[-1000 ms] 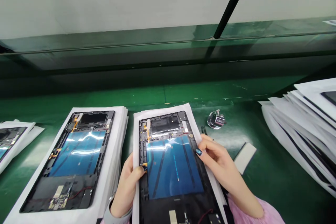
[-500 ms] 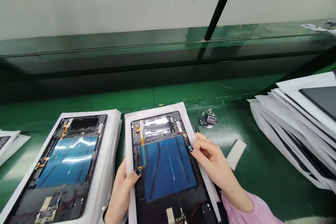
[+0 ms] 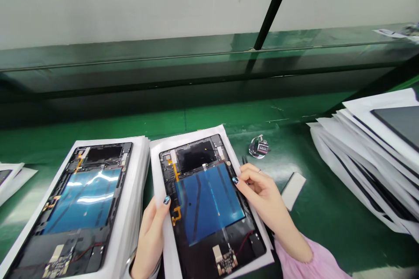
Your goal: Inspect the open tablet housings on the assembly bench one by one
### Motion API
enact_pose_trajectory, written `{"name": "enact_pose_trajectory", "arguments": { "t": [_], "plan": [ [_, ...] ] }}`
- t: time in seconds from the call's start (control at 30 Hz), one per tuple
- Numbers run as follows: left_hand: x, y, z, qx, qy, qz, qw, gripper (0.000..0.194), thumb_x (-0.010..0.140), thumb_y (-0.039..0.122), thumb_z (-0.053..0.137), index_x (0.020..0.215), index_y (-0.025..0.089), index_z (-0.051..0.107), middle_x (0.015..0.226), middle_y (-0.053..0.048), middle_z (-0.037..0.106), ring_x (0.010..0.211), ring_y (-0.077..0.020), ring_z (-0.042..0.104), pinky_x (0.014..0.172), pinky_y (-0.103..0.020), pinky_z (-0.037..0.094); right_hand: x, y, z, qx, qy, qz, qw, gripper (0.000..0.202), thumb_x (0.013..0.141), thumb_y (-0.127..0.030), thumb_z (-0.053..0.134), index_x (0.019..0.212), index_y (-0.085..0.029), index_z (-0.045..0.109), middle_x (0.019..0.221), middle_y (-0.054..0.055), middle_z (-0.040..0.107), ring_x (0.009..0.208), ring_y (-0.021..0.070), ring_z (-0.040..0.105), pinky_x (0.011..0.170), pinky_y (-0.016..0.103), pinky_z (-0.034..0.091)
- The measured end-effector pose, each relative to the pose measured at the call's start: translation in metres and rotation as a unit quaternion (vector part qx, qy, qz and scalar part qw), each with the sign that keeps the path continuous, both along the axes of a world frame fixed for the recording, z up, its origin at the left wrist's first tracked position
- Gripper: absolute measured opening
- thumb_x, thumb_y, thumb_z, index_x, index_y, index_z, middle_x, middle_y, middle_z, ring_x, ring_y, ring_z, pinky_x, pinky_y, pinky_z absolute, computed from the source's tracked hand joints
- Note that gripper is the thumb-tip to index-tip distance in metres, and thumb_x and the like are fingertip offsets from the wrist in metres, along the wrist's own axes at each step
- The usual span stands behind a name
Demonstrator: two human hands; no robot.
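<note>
An opened tablet [image 3: 212, 202] lies on a white foam sheet [image 3: 158, 174], its blue battery film, orange flex cables and a small circuit board showing. My left hand [image 3: 152, 231] grips the left edge of tablet and sheet, thumb on top, fingers out of sight beneath. On the right edge, my right hand [image 3: 262, 196] pinches the tablet's side, thumb on top near the blue film. Dark tweezer-like tips [image 3: 244, 160] poke out just beyond my right fingers; whether the hand holds them I cannot tell.
At left, another opened tablet [image 3: 83, 200] tops a stack of white sheets [image 3: 132, 222]. A small metal tally counter [image 3: 259, 146] and a white block [image 3: 293, 191] lie on the green table [image 3: 314, 174]. More tablets and sheets form a stack [image 3: 363, 165] at right.
The tablet and its sheet have shifted slightly left and tilted, showing more of the lower circuit board. My left thumb has moved up and outward along the edge. Glare on the upper panel is gone.
</note>
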State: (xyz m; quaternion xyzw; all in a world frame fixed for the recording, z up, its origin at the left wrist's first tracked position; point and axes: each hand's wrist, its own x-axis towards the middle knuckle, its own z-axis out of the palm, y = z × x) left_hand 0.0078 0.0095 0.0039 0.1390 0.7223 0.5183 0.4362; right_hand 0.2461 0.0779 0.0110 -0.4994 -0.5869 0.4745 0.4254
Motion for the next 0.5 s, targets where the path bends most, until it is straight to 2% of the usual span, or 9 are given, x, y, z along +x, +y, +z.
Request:
{"name": "enact_pose_trajectory", "arguments": {
  "t": [0.13, 0.23, 0.5],
  "plan": [
    [0.001, 0.002, 0.005, 0.000, -0.013, 0.003, 1.000, 0.075, 0.030, 0.082, 0.086, 0.076, 0.024, 0.077, 0.094, -0.008, 0.079, 0.114, -0.0356, 0.065, 0.091, -0.033, 0.055, 0.000, 0.000, 0.002, -0.015, 0.023, 0.000, 1.000, 0.023, 0.087, -0.026, 0.065, 0.065, -0.020, 0.060, 0.083, 0.002, 0.049, 0.066, 0.0145, 0.049, 0.049, 0.023, 0.038],
    [0.002, 0.001, 0.009, 0.008, -0.026, 0.000, 1.000, 0.073, 0.030, 0.080, 0.088, 0.076, 0.023, 0.077, 0.091, -0.007, 0.079, 0.108, -0.0334, 0.068, 0.079, -0.027, 0.058, -0.001, 0.000, 0.005, -0.027, 0.023, -0.001, 0.999, 0.023, 0.086, -0.029, 0.068, 0.066, -0.020, 0.062, 0.085, 0.003, 0.049, 0.065, 0.0143, 0.049, 0.049, 0.023, 0.040],
    [-0.005, -0.005, -0.004, 0.075, -0.022, -0.097, 0.992, 0.058, 0.056, 0.068, 0.088, 0.091, 0.023, 0.079, 0.103, -0.006, 0.078, 0.105, -0.0274, 0.069, 0.089, -0.025, 0.056, 0.000, 0.001, 0.005, -0.041, 0.041, -0.024, 0.998, 0.020, 0.080, -0.031, 0.075, 0.068, -0.021, 0.064, 0.086, 0.002, 0.052, 0.061, 0.0131, 0.048, 0.049, 0.025, 0.037]
  ]
}}
